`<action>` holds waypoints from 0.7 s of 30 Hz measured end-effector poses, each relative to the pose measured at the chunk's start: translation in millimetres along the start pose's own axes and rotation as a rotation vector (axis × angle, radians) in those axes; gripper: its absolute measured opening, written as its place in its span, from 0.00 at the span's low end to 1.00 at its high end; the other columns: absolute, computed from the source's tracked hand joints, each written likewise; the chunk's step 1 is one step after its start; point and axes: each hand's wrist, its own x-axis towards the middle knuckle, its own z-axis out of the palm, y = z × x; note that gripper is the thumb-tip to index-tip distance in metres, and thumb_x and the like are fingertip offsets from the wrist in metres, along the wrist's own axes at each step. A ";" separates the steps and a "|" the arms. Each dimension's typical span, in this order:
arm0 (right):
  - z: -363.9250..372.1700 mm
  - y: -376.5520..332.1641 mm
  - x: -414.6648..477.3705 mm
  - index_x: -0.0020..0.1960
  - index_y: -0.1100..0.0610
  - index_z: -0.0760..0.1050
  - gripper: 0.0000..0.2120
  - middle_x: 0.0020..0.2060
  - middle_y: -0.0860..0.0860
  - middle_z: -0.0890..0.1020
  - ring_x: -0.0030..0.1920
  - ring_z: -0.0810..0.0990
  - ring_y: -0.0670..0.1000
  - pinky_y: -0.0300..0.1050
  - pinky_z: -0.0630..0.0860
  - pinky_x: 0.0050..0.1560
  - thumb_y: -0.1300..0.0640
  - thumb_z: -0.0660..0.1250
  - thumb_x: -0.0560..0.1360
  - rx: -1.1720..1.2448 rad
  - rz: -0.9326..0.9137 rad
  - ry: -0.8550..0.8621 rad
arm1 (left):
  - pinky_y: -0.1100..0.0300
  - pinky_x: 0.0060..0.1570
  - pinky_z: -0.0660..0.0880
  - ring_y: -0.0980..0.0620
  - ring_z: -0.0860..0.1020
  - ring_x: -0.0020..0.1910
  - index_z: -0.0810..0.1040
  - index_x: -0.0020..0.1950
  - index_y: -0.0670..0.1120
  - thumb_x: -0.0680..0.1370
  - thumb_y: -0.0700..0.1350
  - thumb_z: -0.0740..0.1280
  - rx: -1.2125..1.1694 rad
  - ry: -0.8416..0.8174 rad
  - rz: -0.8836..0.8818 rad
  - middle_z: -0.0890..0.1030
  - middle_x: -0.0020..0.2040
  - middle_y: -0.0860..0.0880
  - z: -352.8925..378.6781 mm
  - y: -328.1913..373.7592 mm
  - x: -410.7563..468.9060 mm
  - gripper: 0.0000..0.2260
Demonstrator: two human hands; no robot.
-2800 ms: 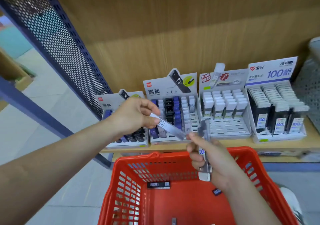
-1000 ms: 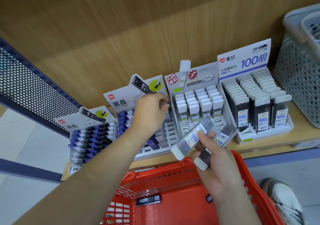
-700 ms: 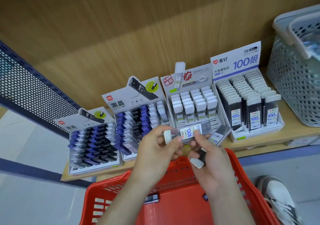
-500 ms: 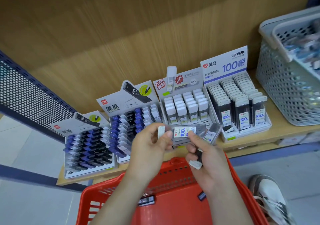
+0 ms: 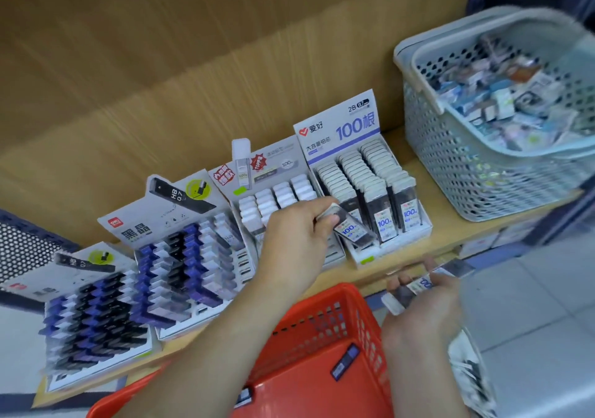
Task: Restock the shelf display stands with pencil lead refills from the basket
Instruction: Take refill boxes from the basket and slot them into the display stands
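Lifted out of the bundle, one lead refill (image 5: 352, 228) is now hovering over the front-left slot of the 100-count stand (image 5: 341, 128), the left hand (image 5: 297, 237) pinching its capped end; the right hand (image 5: 425, 305) is gripping the spare refills (image 5: 418, 285) just above the red basket (image 5: 322, 321); seating is looking imminent.

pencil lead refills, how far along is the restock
Done: the display stands look mostly full. In hand: the left hand pinches a refill case at the 2B 100 stand; the right hand holds spare cases. Left: those, plus loose cases in the red basket.
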 end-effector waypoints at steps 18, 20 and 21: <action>-1.1 7.8 -11.2 0.49 0.57 0.78 0.12 0.29 0.54 0.74 0.23 0.73 0.50 0.42 0.72 0.29 0.62 0.56 0.80 0.026 -0.104 0.018 | 0.53 0.43 0.73 0.47 0.77 0.41 0.80 0.51 0.41 0.79 0.45 0.65 0.291 -0.050 0.212 0.81 0.41 0.44 18.7 5.8 16.3 0.09; 0.6 7.7 -13.9 0.49 0.58 0.78 0.12 0.29 0.55 0.75 0.24 0.74 0.50 0.43 0.73 0.29 0.63 0.56 0.79 0.027 -0.108 0.026 | 0.52 0.42 0.75 0.45 0.78 0.41 0.80 0.50 0.40 0.78 0.47 0.62 0.331 -0.065 0.254 0.82 0.41 0.44 19.1 6.4 17.1 0.12; 1.3 7.4 -14.7 0.49 0.58 0.78 0.11 0.30 0.56 0.75 0.25 0.75 0.50 0.43 0.74 0.29 0.63 0.57 0.79 0.029 -0.105 0.029 | 0.52 0.42 0.76 0.45 0.78 0.41 0.80 0.49 0.40 0.78 0.47 0.62 0.355 -0.079 0.269 0.81 0.41 0.44 19.4 7.1 17.6 0.12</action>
